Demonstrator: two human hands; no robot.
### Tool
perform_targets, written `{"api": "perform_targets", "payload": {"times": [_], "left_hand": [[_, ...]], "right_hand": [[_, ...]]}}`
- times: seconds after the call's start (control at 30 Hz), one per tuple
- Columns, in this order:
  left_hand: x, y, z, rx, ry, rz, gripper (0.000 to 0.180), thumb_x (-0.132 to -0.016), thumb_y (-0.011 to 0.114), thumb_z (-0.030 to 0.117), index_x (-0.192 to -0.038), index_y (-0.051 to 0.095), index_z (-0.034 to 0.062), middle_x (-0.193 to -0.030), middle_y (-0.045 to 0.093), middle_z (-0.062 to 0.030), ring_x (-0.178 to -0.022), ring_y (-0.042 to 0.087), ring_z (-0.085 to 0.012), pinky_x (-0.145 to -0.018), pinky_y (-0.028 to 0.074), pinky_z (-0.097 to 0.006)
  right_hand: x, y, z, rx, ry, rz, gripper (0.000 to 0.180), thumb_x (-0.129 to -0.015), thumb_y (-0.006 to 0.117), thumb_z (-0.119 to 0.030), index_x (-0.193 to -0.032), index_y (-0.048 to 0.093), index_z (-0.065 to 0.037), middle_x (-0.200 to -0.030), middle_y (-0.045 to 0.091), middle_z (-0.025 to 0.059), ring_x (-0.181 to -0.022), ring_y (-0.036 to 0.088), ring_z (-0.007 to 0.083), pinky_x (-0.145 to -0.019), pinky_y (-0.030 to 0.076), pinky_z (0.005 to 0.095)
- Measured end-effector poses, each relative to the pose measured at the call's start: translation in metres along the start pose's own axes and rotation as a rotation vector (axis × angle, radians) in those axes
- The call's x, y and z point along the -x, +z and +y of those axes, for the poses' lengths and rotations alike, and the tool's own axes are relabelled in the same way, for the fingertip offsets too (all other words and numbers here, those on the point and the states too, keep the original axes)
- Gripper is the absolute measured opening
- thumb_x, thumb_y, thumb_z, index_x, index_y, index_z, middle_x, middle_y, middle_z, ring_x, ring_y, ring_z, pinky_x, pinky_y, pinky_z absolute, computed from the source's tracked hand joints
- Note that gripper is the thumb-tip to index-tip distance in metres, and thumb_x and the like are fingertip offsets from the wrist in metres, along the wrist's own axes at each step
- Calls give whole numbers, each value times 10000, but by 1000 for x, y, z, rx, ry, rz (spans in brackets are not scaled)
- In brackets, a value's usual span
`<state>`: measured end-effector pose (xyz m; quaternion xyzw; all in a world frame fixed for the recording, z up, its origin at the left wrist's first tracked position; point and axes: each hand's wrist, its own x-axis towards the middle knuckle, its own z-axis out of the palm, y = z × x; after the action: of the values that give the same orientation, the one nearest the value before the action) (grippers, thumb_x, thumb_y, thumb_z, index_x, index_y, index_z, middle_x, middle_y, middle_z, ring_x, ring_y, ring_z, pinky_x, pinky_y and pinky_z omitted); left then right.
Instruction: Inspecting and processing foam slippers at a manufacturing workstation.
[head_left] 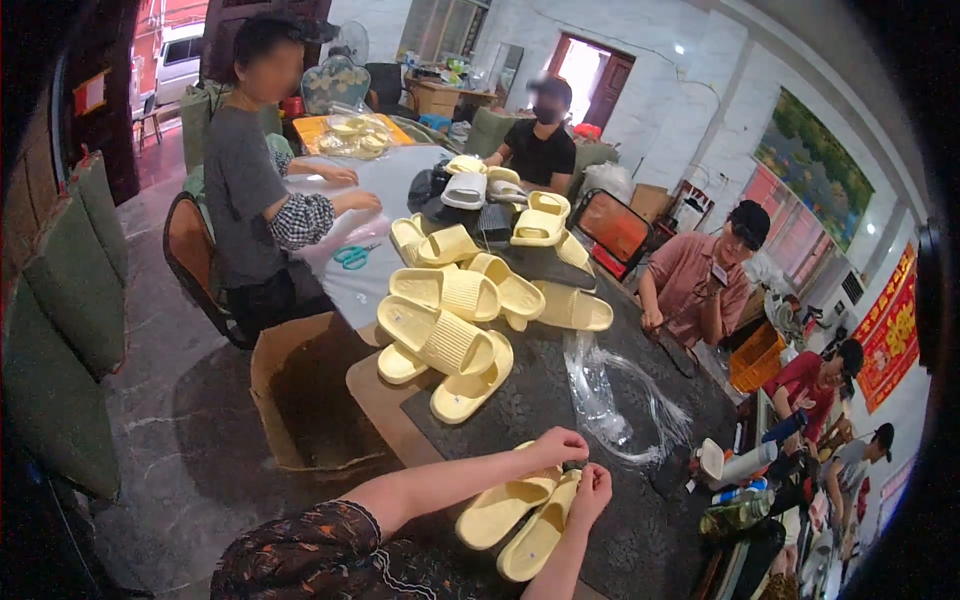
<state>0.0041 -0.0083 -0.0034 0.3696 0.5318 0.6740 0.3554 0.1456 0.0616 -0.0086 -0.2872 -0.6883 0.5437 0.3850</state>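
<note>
A pair of pale yellow slippers lies in front of me on the dark table covering: a left slipper [490,515] and a right slipper [533,545], side by side with their heels toward me. My left hand [560,448] reaches over their far ends, fingers pinched together. Close beside it, my right hand [594,488] is closed as well, its forearm running along the right slipper. Between the fingertips is a small dark thing [573,465], too small to name. The hands partly cover the front of the slippers.
A heap of yellow slippers [450,310] lies ahead. Clear plastic bags and ties [610,400] rest to its right. Teal scissors [352,257] lie on the white table part. An open cardboard box [310,400] stands at the left. Several people work around the table.
</note>
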Motion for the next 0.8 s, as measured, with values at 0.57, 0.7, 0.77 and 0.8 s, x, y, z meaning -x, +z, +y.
{"api": "perform_targets", "payload": {"times": [0.57, 0.7, 0.77, 0.8], "left_hand": [[-11, -2, -15, -78, 3, 46, 192, -842, 675, 190, -923, 682, 17, -847, 667, -9, -792, 585, -80, -737, 486, -260], [-16, -5, -22, -44, 12, 47, 191, -834, 683, 185, -929, 684, 19, -844, 674, -19, -786, 597, -88, -729, 494, -262], [-16, -8, -25, -28, 24, 47, 192, -831, 686, 182, -932, 685, 19, -842, 676, -20, -783, 601, -91, -726, 496, -263], [-16, -4, -23, -40, 12, 55, 189, -833, 685, 180, -934, 685, 20, -840, 677, -21, -780, 603, -93, -726, 497, -265]], "right_hand": [[116, -14, -71, 595, -307, -114, 217, -801, 712, -223, -718, 647, -34, -562, 582, 96, -486, 571, 223, -510, 457, 328], [122, -20, -60, 785, -172, -150, 308, -805, 705, -339, -752, 643, -42, -625, 618, 118, -572, 618, 295, -556, 486, 384], [119, -15, -60, 798, -88, -155, 343, -802, 700, -374, -767, 640, -38, -659, 633, 131, -610, 629, 316, -575, 491, 404], [116, -14, -60, 850, -84, -144, 386, -794, 699, -403, -786, 636, -22, -689, 640, 143, -645, 634, 331, -597, 493, 417]]}}
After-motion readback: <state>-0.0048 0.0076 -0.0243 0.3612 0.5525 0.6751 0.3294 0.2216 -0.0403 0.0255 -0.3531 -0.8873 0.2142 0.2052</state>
